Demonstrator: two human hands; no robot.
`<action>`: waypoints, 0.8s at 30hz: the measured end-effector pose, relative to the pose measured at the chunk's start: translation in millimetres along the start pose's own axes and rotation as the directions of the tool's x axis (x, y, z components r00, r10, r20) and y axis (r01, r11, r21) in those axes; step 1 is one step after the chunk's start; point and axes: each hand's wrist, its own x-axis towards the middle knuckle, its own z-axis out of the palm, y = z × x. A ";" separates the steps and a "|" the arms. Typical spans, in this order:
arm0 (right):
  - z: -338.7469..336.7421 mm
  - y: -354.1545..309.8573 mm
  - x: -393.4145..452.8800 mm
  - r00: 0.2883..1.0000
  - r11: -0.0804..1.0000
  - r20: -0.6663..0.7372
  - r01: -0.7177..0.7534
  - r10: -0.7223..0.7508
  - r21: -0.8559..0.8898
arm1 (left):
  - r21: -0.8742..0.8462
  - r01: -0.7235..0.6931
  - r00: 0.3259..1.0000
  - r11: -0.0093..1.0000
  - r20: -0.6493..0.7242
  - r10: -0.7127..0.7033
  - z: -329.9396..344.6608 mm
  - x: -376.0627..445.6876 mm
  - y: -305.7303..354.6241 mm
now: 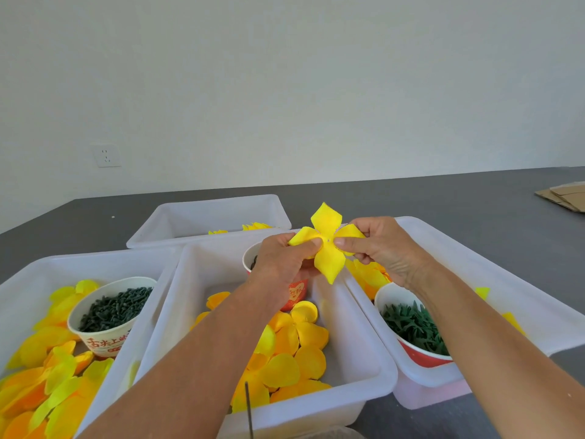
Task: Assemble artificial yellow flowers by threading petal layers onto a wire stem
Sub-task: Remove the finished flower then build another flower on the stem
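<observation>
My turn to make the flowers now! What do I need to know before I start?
Left hand and right hand: both pinch one yellow petal layer, held in the air above the middle tub, near its centre hole.
Parts: more loose petals lie in the middle tub. A wire stem stands near the tub's front edge, in neither hand.
Done: one layer picked up.
Left: thread it onto the wire stem, then add more layers.
</observation>
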 end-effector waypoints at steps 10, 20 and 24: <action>-30.7 24.5 20.7 0.729 0.904 -0.640 -0.408 0.241 -0.125 | 0.081 0.045 0.999 0.996 -0.034 -0.043 -3.2 1.8 -1.8; -28.4 31.1 10.4 0.749 0.632 -0.642 -0.579 0.163 -0.515 | 0.068 -0.002 0.991 0.998 -0.130 0.010 -6.2 1.6 5.7; -25.4 26.3 6.3 0.782 0.557 -0.611 -0.565 0.125 -0.609 | 0.097 -0.014 0.983 0.995 -0.180 0.031 -7.7 2.7 6.1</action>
